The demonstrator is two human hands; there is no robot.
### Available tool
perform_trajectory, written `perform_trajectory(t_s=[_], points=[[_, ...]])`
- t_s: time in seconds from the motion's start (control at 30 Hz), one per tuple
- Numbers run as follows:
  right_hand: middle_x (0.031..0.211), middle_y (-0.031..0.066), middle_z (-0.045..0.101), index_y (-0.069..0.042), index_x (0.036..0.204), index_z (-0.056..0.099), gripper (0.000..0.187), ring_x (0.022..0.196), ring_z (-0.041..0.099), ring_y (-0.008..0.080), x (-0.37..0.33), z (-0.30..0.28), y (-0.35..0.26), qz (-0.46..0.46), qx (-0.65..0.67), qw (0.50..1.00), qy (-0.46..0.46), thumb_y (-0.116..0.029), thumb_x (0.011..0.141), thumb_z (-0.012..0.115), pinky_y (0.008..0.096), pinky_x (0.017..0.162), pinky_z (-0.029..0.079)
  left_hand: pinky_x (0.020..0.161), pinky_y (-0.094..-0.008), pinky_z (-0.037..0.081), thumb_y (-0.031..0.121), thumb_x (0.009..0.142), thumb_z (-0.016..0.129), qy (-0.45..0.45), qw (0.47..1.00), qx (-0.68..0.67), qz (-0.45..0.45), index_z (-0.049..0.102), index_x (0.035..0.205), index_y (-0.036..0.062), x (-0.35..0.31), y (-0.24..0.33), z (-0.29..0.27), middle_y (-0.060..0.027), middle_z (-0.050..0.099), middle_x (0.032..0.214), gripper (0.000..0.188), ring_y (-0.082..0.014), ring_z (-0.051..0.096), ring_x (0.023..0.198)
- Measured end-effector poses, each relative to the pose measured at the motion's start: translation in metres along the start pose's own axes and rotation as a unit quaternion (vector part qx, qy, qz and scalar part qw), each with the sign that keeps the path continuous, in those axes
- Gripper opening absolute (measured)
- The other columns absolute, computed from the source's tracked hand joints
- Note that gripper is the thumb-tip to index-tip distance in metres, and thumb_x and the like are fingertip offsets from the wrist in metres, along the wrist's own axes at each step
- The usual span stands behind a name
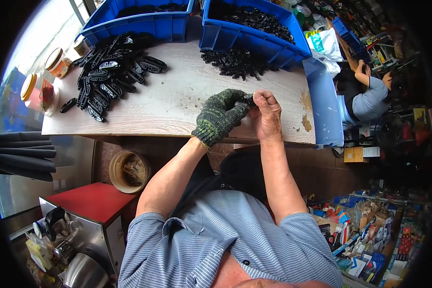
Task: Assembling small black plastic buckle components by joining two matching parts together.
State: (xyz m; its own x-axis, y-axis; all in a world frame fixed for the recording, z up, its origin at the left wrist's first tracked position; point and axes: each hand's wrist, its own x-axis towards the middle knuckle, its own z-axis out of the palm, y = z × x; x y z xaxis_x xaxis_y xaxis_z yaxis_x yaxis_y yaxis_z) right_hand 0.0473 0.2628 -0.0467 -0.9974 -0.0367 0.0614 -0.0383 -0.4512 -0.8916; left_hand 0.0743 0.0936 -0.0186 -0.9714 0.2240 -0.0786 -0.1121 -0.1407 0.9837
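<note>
My left hand [217, 115], in a dark green and grey knitted glove, is closed around a small black plastic part [248, 99]. Against the same part press the curled fingers of my bare right hand [267, 115]; they partly cover it, so its full shape stays hidden. Both hands meet just above the front of a pale wood-grain table [173, 101]. Beyond them lies a heap of small black clip-like pieces [236, 63]. Farther left spreads a pile of long, oval black pieces [103, 77], some with shiny faces.
Two blue bins [141, 25] [259, 41] stand at the table's far side, holding black parts. Lidded jars [39, 93] line the left edge. A light blue tray [323, 103] adjoins the right edge. Below are a bucket [116, 174] and a red-topped cabinet [89, 201]. Another person [369, 98] sits at right.
</note>
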Motion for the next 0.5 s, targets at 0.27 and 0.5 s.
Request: perform_trajectory(t_s=[0.27,0.5], points=[[0.082,-0.0063,0.066,-0.012,0.098,0.073,0.014,0.066,0.056,0.0027,0.0,0.003,0.0,0.0,-0.042,0.999,0.016,-0.018,0.087,0.079,0.0194,0.059,0.049,0.065,-0.0271,0.057,0.02,0.092,0.07,0.023,0.999,-0.023,-0.007,0.063,0.122,-0.0003,0.0,0.004,0.002,-0.0084,0.071,0.101,0.037,-0.0129,0.067,0.079],[0.083,-0.0072,0.064,-0.011,0.098,0.072,0.014,0.072,0.057,0.0027,-0.005,0.007,-0.006,0.018,-0.068,0.998,-0.005,-0.018,0.088,0.078,0.02,0.064,0.052,0.057,-0.026,0.051,0.027,0.092,0.071,0.073,0.994,-0.081,-0.024,0.069,0.107,0.0,0.002,0.007,0.005,-0.006,0.07,0.082,0.031,-0.0114,0.063,0.064]])
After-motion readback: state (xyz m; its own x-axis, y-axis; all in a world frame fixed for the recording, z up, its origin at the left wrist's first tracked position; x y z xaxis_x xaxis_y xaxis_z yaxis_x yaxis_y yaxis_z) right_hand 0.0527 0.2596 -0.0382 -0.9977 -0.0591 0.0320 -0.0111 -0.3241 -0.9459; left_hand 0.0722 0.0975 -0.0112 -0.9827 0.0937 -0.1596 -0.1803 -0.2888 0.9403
